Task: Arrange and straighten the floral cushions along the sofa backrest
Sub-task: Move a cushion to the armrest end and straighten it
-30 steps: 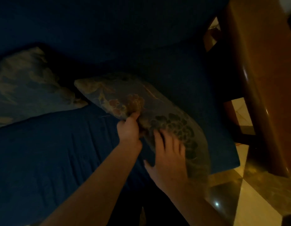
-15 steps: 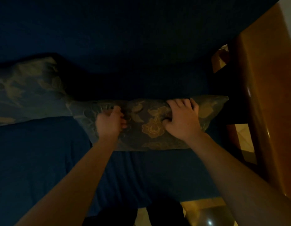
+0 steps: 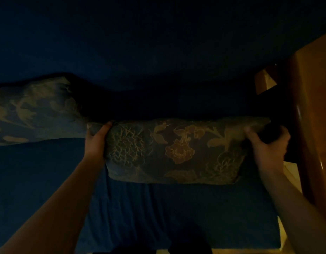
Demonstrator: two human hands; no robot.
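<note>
Head view, light: very dim, colours muted.
Sofa (image 3: 176, 208): dark blue seat below, dark backrest across the top of the picture.
Held floral cushion (image 3: 173, 153): set lengthwise on the seat near the backrest, towards the seat's right end, its lower edge on the blue seat.
Left hand (image 3: 96, 142): clamped on the cushion's left end, fingers wrapped over its top corner.
Right hand (image 3: 268, 149): clamped on the cushion's right end, thumb on the front face, fingers curled behind.
Second floral cushion (image 3: 34, 110): at the seat's left, leaning on the backrest, its near corner just beside the left hand.
Wooden furniture (image 3: 312, 125): just past the sofa's right end.
</note>
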